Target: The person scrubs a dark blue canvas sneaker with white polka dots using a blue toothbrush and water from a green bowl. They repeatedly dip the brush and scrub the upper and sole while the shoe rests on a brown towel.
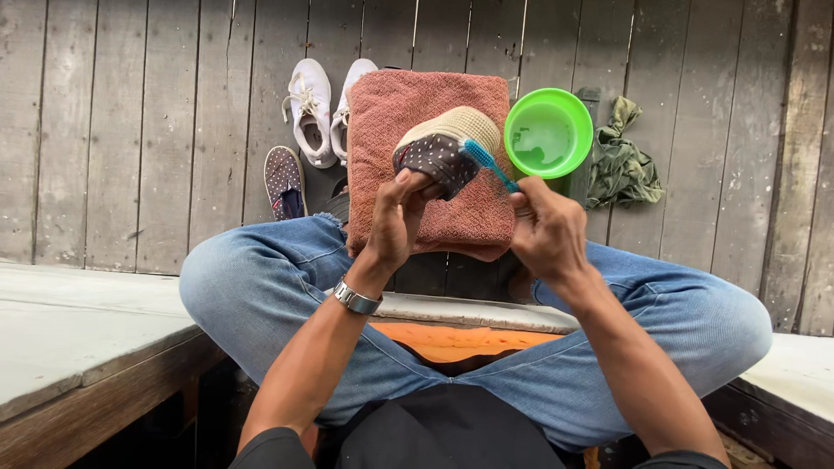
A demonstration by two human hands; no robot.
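Gripping a dotted shoe (441, 156), sole up, the left hand (396, 219) is closed around its heel end above a pink towel (452, 217). A blue toothbrush (486, 161) is pinched in the right hand (547, 233), its head laid against the shoe's sole edge. A green cup (549, 132) is set just beside the towel; white sneakers (314, 111), another dotted shoe (283, 181) and a green rag (620, 161) are seen on the planks.

Both forearms reach forward over crossed knees; left hand (401, 213) and right hand (546, 230) each curl in a closed grip.
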